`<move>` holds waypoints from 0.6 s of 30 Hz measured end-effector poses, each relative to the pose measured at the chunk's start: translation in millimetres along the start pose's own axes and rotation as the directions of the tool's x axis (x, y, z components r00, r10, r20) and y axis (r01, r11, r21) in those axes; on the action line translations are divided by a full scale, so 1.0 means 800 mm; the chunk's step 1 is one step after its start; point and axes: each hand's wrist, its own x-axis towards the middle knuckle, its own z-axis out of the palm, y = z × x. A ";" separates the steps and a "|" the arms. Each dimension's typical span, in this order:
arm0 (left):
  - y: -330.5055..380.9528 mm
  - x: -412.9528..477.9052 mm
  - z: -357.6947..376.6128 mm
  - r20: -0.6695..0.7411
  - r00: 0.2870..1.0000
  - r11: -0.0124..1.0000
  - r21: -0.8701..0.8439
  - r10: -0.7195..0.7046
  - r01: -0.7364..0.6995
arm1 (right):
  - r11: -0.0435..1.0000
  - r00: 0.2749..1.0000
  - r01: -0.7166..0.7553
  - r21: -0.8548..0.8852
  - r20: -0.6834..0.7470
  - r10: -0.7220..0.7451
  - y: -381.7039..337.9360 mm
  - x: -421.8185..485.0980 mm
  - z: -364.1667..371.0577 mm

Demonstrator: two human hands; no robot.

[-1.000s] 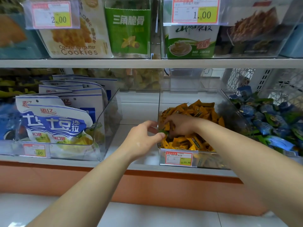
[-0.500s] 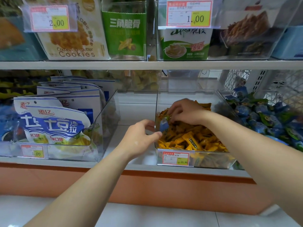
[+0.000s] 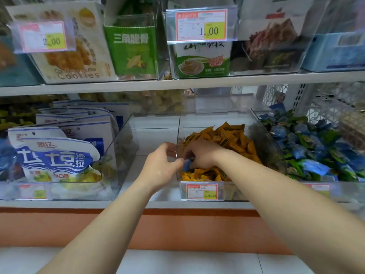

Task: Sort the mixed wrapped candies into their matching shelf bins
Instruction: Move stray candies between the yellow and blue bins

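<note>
A clear bin (image 3: 262, 127) in the middle of the lower shelf holds a heap of orange wrapped candies (image 3: 227, 139). My right hand (image 3: 203, 153) reaches into the bin's front left corner and pinches a blue candy (image 3: 187, 165) in its fingertips. My left hand (image 3: 161, 167) is curled just outside the bin's left wall, its thumb and forefinger meeting the same blue candy. The inside of the left palm is hidden. To the right, another clear bin (image 3: 256, 112) is full of blue and green wrapped candies (image 3: 308, 147).
A clear bin (image 3: 122, 139) at the left holds white and blue snack bags (image 3: 55, 155). The upper shelf (image 3: 177, 83) carries bins of cookies and green snack packs behind price tags. Bare shelf (image 3: 150, 135) lies between the left and middle bins.
My right hand has come from the back of the orange heap to the bin's front left corner with the blue candy, up against my left hand. The left hand has barely moved.
</note>
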 end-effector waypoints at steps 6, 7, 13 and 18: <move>0.012 0.002 -0.001 -0.070 0.994 0.995 0.061 0.079 -0.075 | 0.983 0.950 0.021 0.182 -0.311 0.037 0.035 -0.056 -0.046; 0.021 0.002 -0.001 -0.126 0.987 0.993 0.070 0.101 -0.092 | 0.974 0.932 0.043 0.220 -0.360 0.040 0.048 -0.076 -0.058; 0.071 -0.011 0.015 -0.132 0.950 0.957 0.109 0.281 -0.268 | 0.964 0.751 0.000 0.264 -0.637 0.174 0.129 -0.184 -0.098; 0.106 -0.021 0.066 0.049 0.935 0.924 0.147 0.350 -0.353 | 0.925 0.568 -0.241 0.293 -0.730 0.379 0.206 -0.239 -0.079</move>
